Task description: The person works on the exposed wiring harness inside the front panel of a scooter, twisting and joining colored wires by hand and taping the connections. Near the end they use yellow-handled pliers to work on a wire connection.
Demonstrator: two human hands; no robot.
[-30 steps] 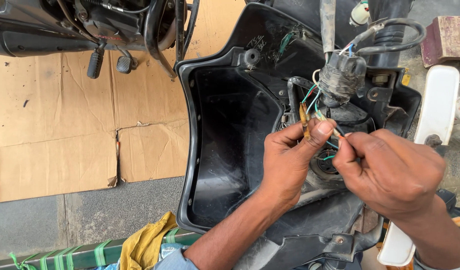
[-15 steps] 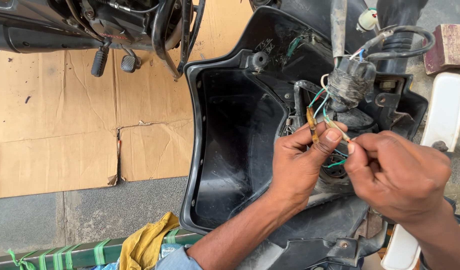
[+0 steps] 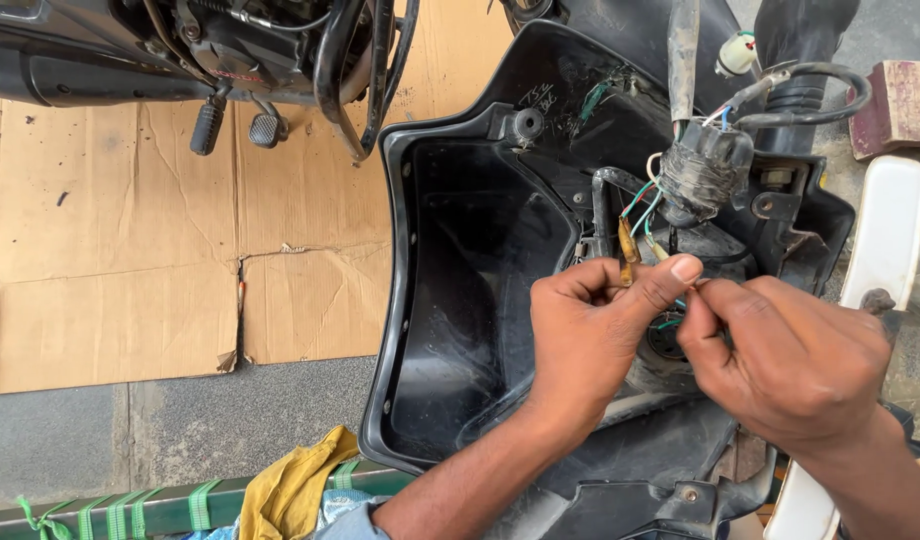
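My left hand [image 3: 595,335] pinches thin coloured wires with an amber sleeved connector [image 3: 628,252] between thumb and forefinger. My right hand [image 3: 790,355] meets it fingertip to fingertip, gripping the same wire ends. The green and white wires [image 3: 642,200] run up to a black taped wiring bundle [image 3: 702,172] inside a black plastic scooter body panel [image 3: 460,250]. The wire tips themselves are hidden between my fingers.
Flattened cardboard [image 3: 130,250] covers the ground at the left. A motorcycle underside with footpegs [image 3: 235,115] sits at top left. A yellow cloth [image 3: 295,490] and a green-strapped bar [image 3: 130,510] lie at the bottom. A white panel [image 3: 885,235] stands at the right, a reddish block [image 3: 900,105] above it.
The view has shifted slightly, so the panel and hands sit a little further right. Both hands stay pinched on the wires, with my fingers drawn closer together.
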